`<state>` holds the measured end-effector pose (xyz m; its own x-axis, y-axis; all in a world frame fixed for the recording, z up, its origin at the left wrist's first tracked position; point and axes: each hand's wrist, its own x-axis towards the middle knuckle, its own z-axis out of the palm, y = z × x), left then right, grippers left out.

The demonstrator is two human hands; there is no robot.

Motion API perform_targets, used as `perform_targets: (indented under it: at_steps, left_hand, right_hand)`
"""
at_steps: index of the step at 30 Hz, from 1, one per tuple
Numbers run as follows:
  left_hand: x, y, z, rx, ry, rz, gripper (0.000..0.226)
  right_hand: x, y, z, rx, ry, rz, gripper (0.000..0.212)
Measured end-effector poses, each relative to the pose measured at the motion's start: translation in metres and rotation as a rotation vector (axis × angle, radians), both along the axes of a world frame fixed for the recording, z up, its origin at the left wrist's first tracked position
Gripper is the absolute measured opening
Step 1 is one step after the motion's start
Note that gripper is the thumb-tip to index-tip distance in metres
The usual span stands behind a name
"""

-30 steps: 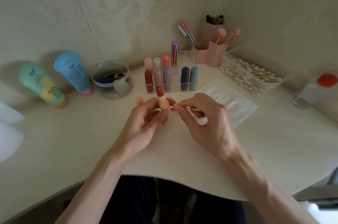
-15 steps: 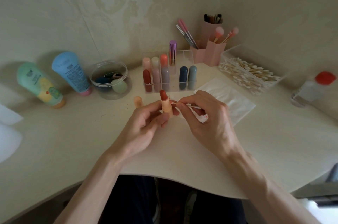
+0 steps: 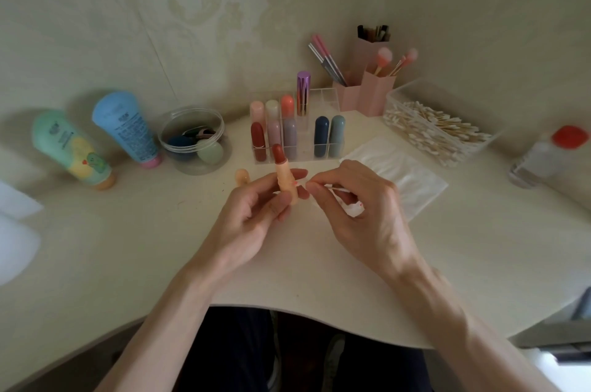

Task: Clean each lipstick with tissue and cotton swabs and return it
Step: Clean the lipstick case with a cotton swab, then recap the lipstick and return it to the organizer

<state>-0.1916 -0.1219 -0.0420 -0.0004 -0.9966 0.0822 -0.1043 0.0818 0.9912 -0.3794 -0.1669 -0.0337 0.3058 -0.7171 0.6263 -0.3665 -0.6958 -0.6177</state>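
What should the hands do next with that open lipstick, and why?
Probably bring the cotton swab in the right hand leftward to the peach lipstick. The left hand holds it upright and uncapped, and the swab tip sits just short of the tube. Its cap lies on the table, so cleaning looks unfinished.

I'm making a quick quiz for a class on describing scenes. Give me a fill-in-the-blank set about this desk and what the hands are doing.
1. The left hand holds an open lipstick whose case is ____ coloured.
2. The right hand pinches a cotton ____ beside the lipstick.
3. The loose cap stands on the table to the ____ of the lipstick.
4. The small bottle at far right has a ____ cap.

Missing words: peach; swab; left; red
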Motion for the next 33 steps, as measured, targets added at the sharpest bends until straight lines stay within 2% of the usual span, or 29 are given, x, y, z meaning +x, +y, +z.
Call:
perform_targets:
  at_steps: [7,14,18,24,27,30,31,33]
  left_hand:
    - [-0.005,0.003,0.008,0.0,0.045,0.058,0.024]
    - [-0.019,0.005,0.016,0.033,0.105,0.047,0.022]
    - [-0.045,-0.005,0.02,0.045,0.14,0.07,0.024]
    - [-0.066,-0.018,0.022,0.073,0.144,0.079,0.021]
    - [-0.063,-0.018,0.022,0.081,0.187,0.085,0.026]
    - [-0.056,-0.017,0.022,0.099,0.199,0.138,0.021]
    - [-0.053,-0.016,0.022,0.104,0.208,0.153,0.021]
    - [-0.049,-0.014,0.022,0.101,0.249,0.162,0.024]
  right_hand:
    - [-0.01,-0.01,0.001,0.112,-0.054,-0.19,0.007]
    - [-0.042,-0.031,-0.004,0.268,0.162,-0.488,0.003]
    - [-0.054,-0.041,-0.01,0.203,0.256,-0.66,0.006]
    - [-0.059,-0.043,-0.016,0.234,0.386,-0.717,0.016]
    - [-0.054,-0.041,-0.009,0.161,0.176,-0.634,0.012]
    - [-0.041,-0.031,0.006,0.279,-0.173,-0.268,0.007]
    - [-0.037,-0.027,0.009,0.335,-0.221,-0.142,0.008]
    - [-0.029,-0.021,0.009,0.371,-0.175,0.018,0.012]
